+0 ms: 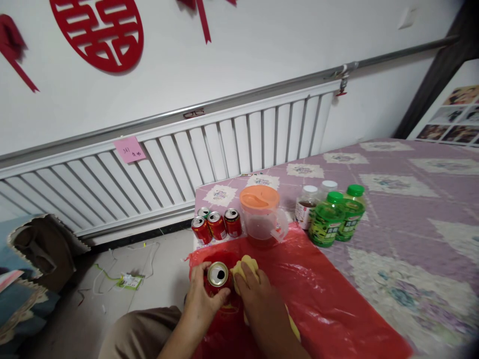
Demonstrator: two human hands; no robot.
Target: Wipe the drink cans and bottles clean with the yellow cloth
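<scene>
My left hand [204, 294] is wrapped round an opened red can [218, 277], which stands upright over a red plastic sheet [318, 284]. Pressed under the fingers of my right hand [256, 299] is a yellow sponge or cloth [245, 264], close against the can's right side. More yellow material [292, 324] shows beyond the right hand's edge. Behind the hands stand several opened cans [216, 225], mostly red. A clear pitcher [260, 224] with an orange lid is just right of them.
Green bottles [326, 219] and white-capped jars [306, 205] stand right of the pitcher on the patterned tablecloth [396, 199]. A white radiator [224, 144] runs behind the table. A power strip [130, 280] with cables lies on the floor at left.
</scene>
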